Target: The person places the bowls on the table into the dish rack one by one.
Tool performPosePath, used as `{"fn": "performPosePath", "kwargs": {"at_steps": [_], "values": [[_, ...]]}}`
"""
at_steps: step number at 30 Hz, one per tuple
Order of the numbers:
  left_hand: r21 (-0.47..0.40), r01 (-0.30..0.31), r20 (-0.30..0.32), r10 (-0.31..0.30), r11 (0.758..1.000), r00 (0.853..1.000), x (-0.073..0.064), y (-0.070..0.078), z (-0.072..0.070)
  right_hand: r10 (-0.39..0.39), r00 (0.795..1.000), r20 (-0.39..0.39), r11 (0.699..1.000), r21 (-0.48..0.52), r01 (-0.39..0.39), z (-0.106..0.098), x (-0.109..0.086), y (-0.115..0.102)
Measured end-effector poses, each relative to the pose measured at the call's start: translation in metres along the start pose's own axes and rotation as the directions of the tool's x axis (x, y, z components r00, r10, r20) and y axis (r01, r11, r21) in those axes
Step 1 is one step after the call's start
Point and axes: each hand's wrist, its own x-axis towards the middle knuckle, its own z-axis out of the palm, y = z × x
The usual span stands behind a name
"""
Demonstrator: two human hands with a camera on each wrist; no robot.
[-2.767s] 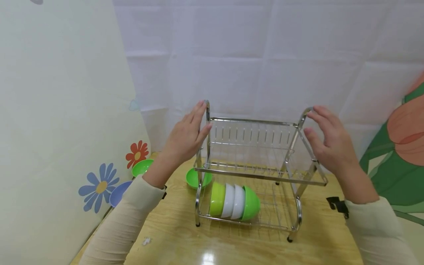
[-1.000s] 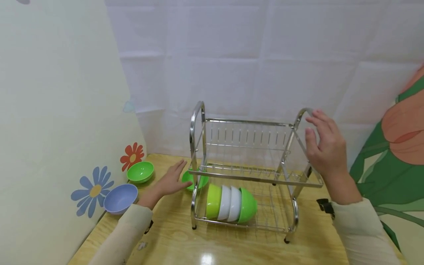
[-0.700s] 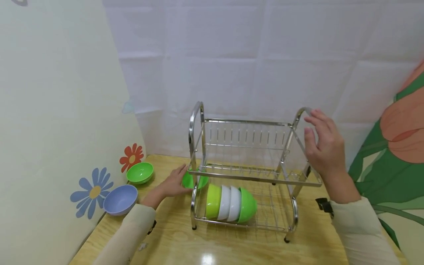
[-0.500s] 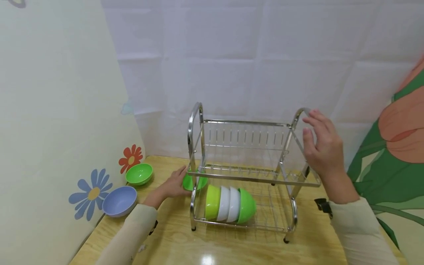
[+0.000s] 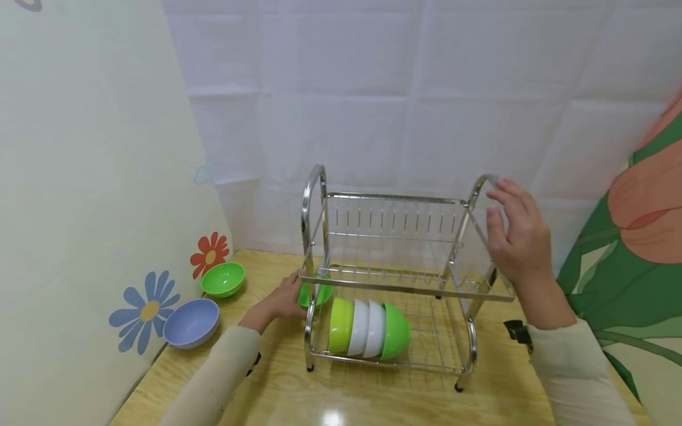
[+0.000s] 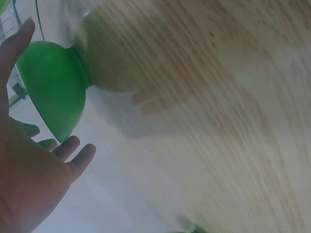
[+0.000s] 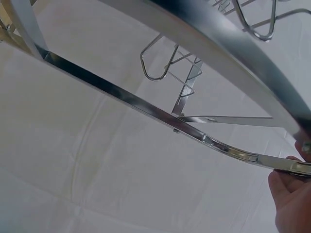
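Observation:
My left hand [image 5: 282, 299] is low beside the rack's left legs, around a green bowl [image 5: 321, 294] on the table. In the left wrist view its thumb and fingers spread to either side of the green bowl [image 6: 56, 85], fingertips right at the rim and a gap at the palm. My right hand [image 5: 522, 239] rests its extended fingers against the top right handle of the two-tier metal dish rack [image 5: 394, 287], thumb apart from them. On the lower tier, a yellow-green bowl [image 5: 341, 326], two white bowls [image 5: 367, 328] and a bright green bowl [image 5: 396, 332] lie nested on their sides.
Left of the rack, a green bowl [image 5: 224, 279] and a blue-purple bowl [image 5: 192, 323] stand upright by the flower-patterned side wall. The wooden table [image 5: 282, 384] runs back to a pale creased cloth [image 5: 373, 106]. The rack's upper tier [image 5: 396, 236] holds no dishes.
My left hand has left the rack's left handle, come down to the table and closed in on the green bowl behind the left legs. The right hand stays at the right handle.

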Motion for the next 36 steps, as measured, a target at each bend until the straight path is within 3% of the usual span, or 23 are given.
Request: {"fn": "performPosePath", "kwargs": {"at_steps": [8, 19, 25, 36], "values": [[-0.023, 0.049, -0.008, -0.049, 0.999, 0.999, 0.005, -0.004, 0.005, -0.004, 1.0, -0.004, 1.0, 0.014, 0.004, 0.0, 0.002, -0.002], [-0.013, 0.069, -0.054, -0.069, 0.998, 0.996, 0.009, -0.013, 0.018, 0.0, 1.0, 0.019, 1.0, -0.015, 0.0, -0.002, -0.002, -0.005], [-0.004, 0.079, -0.076, -0.08, 0.997, 0.994, 0.012, -0.014, 0.016, -0.002, 1.0, 0.018, 1.0, -0.017, 0.002, -0.002, -0.001, -0.004], [0.001, 0.096, -0.134, -0.095, 0.995, 0.986, -0.006, -0.021, 0.005, -0.002, 1.0, 0.017, 1.0, -0.024, 0.002, -0.004, -0.001, -0.005]]}}
